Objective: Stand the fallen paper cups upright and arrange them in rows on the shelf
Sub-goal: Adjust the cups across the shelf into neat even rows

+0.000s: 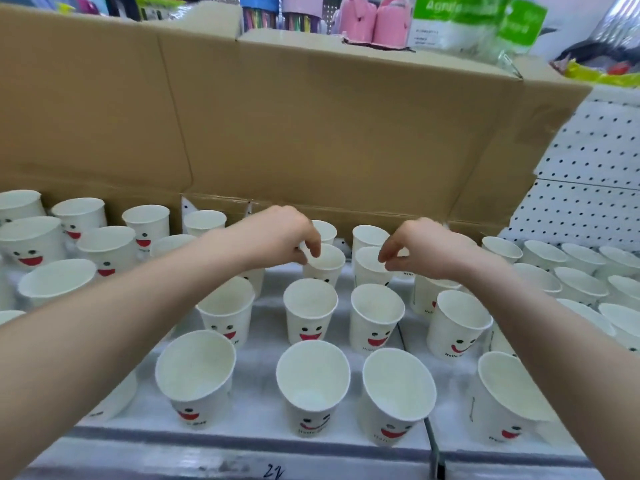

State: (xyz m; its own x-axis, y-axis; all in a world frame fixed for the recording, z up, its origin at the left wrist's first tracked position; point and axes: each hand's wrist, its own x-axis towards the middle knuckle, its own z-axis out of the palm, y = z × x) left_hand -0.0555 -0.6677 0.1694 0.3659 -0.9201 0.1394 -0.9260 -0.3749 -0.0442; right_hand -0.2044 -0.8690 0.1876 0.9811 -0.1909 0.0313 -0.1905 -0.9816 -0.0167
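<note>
Several white paper cups with red smiley faces stand upright in rows on the white shelf point(263, 372). My left hand point(287, 237) pinches the near rim of an upright cup point(325, 265) in the second row from the back. My right hand point(415, 247) hovers over the cup beside it point(369, 268), thumb and fingers pinched at its rim; whether they grip it is unclear. No cup lies on its side in view. Both forearms hide parts of several cups.
A tall brown cardboard box point(311, 126) forms a wall right behind the back row. A white pegboard panel point(585, 168) rises at the right. Packaged goods point(478, 26) sit above the box. The shelf's front edge point(242, 469) runs along the bottom.
</note>
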